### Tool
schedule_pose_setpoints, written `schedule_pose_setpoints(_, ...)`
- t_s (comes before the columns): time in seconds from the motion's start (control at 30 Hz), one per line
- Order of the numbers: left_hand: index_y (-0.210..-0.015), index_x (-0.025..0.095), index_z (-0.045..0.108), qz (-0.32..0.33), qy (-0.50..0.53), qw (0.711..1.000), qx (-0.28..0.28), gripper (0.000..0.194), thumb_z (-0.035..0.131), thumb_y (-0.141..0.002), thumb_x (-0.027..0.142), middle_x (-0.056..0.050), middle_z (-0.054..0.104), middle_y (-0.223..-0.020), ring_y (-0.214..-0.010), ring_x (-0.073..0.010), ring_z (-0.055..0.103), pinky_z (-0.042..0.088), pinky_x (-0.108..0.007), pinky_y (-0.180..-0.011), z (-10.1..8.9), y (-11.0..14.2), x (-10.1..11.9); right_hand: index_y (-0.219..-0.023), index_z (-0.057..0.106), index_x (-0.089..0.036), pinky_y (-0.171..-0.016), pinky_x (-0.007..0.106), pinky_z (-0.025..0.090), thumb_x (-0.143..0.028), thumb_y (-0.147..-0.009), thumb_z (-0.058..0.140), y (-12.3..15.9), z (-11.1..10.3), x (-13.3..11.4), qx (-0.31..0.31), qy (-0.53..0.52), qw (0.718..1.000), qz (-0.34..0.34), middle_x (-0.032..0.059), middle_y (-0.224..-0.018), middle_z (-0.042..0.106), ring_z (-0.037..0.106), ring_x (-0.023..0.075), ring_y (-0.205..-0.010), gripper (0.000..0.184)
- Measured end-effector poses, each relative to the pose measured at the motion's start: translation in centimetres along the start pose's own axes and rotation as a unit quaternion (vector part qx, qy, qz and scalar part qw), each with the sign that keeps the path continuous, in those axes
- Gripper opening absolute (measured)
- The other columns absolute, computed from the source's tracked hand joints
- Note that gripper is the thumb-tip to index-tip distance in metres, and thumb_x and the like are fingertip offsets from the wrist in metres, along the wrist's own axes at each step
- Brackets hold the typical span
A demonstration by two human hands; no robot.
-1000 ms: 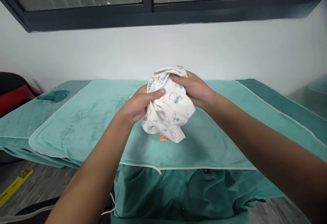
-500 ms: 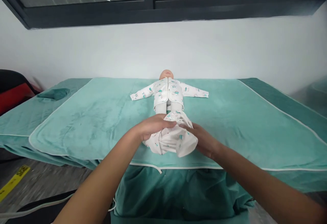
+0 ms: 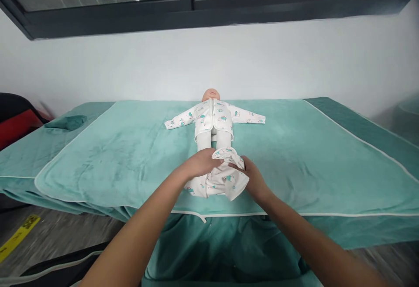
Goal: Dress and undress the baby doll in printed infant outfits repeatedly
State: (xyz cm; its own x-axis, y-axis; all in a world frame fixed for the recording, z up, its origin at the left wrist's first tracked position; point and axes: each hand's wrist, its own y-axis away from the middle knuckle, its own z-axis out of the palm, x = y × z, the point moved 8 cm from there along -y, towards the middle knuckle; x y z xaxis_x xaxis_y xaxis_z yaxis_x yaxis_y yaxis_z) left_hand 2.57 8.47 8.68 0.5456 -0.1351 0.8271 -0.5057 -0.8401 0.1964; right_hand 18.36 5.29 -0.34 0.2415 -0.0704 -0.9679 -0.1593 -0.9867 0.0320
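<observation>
A baby doll lies on its back with arms spread, its head toward the wall. It wears a white printed jacket, and its white legs point toward me. Around the feet is a pair of white printed baby pants, bunched up. My left hand grips the pants on the left side, thumb on top. From the right, my right hand holds the opposite side, its fingers partly inside the bunched cloth. The doll's feet are hidden by the cloth.
Light green cloth with white piping covers the bed, which has a face hole at the left. Behind stand a white wall and a dark window frame. A black and red chair is at far left.
My right hand has turned and drawn slightly inward on the pants. Both hands still hold the cloth around the doll's feet. The whole view has shifted a little.
</observation>
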Motion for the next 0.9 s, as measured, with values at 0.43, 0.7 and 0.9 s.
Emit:
schedule_pose_setpoints(0.43,-0.113,0.023,0.069,0.023,-0.125,0.984,-0.125,0.039,0.06,-0.081,0.043,-0.004,0.073,-0.112,-0.1,-0.0283,0.066,0.048,-0.033,-0.081,1.6,0.8,1.0,-0.097,0.065,-0.02,-0.077,0.038,0.047,-0.051,-0.079,0.062,0.4,-0.3,2.0,-0.011,0.05,0.998,0.043,0.0068,-0.096,0.073,0.065,0.029,-0.092,0.036)
schedule_pose_setpoints(0.7,-0.113,0.023,0.07,0.014,-0.171,0.98,-0.097,0.039,0.056,-0.084,0.046,-0.006,0.073,-0.112,-0.098,-0.0282,0.066,0.046,-0.031,-0.076,1.4,0.6,0.9,-0.104,0.072,-0.017,-0.078,0.038,0.051,-0.047,-0.072,0.07,1.1,0.7,1.5,-0.046,-0.13,0.986,0.093,0.0074,-0.096,0.076,0.067,0.0297,-0.093,0.043)
schedule_pose_setpoints(0.9,-0.109,0.023,0.071,0.001,-0.167,0.979,-0.12,0.041,0.057,-0.083,0.051,-0.006,0.075,-0.105,-0.092,-0.0265,0.067,0.045,-0.031,-0.076,1.0,1.5,1.7,-0.105,0.072,-0.017,-0.078,0.036,0.05,-0.042,-0.072,0.072,2.9,1.5,-0.4,-0.068,-0.218,0.965,0.127,0.0074,-0.097,0.076,0.068,0.0265,-0.088,0.041)
